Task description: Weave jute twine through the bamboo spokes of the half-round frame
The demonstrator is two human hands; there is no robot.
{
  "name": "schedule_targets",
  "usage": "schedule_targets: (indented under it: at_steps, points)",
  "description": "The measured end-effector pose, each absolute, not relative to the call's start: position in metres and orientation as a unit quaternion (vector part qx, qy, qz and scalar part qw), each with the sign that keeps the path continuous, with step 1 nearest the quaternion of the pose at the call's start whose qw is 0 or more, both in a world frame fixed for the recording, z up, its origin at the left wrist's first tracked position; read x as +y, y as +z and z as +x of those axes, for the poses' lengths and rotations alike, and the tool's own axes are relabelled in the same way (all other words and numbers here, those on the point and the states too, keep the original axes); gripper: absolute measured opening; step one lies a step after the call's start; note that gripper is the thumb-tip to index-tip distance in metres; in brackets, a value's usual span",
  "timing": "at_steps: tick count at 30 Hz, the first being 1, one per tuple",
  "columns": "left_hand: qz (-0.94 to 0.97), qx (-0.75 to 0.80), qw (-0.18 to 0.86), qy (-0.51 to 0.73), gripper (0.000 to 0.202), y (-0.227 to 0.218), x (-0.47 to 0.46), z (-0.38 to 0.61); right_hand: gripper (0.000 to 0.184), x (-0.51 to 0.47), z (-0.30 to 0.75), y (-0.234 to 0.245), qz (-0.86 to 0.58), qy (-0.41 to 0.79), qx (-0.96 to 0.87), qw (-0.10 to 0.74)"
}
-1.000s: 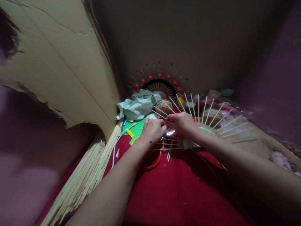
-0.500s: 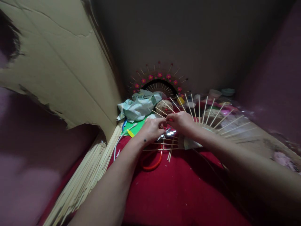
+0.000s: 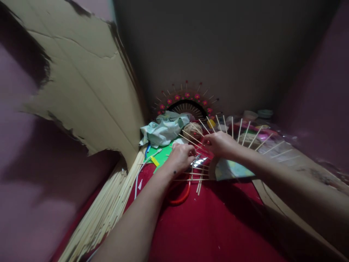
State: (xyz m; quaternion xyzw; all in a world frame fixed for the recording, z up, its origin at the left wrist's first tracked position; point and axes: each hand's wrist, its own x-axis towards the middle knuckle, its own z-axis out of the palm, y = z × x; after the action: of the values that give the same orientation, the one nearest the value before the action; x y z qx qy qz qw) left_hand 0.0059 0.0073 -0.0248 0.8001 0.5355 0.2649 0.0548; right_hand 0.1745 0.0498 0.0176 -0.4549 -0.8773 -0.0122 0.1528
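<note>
A fan-shaped frame lies in front of me, with several thin wooden sticks (image 3: 232, 125) spreading from a half-round base (image 3: 231, 170) covered in pale blue-green patterned material. My right hand (image 3: 221, 143) is over the frame's left half, its fingers pinched together among the sticks; what they grip is too small to make out. Just left of it, my left hand (image 3: 180, 157) has its fingers curled closed near the stick ends, their contents hidden. Beneath the left hand and wrist, a red ring-shaped handle (image 3: 181, 201) shows partly. A few loose sticks (image 3: 200, 187) cross the lower sticks.
Behind the hands are a ball of twine (image 3: 192, 131), a crumpled pale cloth (image 3: 165, 129) and a finished-looking round piece with pink flowers (image 3: 187, 96) against the wall. A stick bundle (image 3: 100, 207) and torn cardboard (image 3: 81, 72) stand left. Red cloth (image 3: 218, 225) covers the surface.
My hands, which were touching, are now apart, the right one further right. The whole view has shifted slightly, so things appear lower and more to the right.
</note>
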Motion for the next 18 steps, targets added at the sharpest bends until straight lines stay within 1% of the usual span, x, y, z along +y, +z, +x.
schedule_targets:
  at_steps: [2, 4, 5, 7, 10, 12, 15, 18]
  points:
    - [0.802, 0.534, 0.052, 0.264, 0.008, -0.027, 0.008, 0.006, 0.014, 0.054, 0.186, 0.03, -0.451, 0.044, -0.881, 0.135]
    - [0.801, 0.536, 0.046, 0.262, 0.008, -0.029, 0.008, 0.006, 0.012, 0.059, 0.197, 0.044, -0.456, 0.154, -0.869, 0.117]
    - [0.8, 0.539, 0.041, 0.26, 0.009, -0.029, 0.008, 0.007, 0.013, 0.061, 0.2, 0.05, -0.458, 0.214, -0.854, 0.123]
    - [0.797, 0.546, 0.03, 0.257, 0.01, -0.029, 0.007, 0.008, 0.018, 0.065, 0.203, 0.061, -0.45, 0.31, -0.819, 0.174]
    - [0.791, 0.557, 0.018, 0.254, 0.013, -0.029, 0.005, 0.009, 0.021, 0.072, 0.19, 0.069, -0.403, 0.406, -0.774, 0.272]
    - [0.788, 0.562, 0.017, 0.251, 0.016, -0.029, 0.004, 0.01, 0.019, 0.079, 0.173, 0.07, -0.372, 0.465, -0.745, 0.301]
    - [0.785, 0.569, 0.016, 0.244, 0.019, -0.028, 0.002, 0.011, 0.016, 0.09, 0.143, 0.067, -0.355, 0.517, -0.719, 0.298]
    - [0.779, 0.581, 0.02, 0.234, 0.018, -0.027, -0.001, 0.012, 0.016, 0.099, 0.116, 0.063, -0.359, 0.461, -0.762, 0.279]
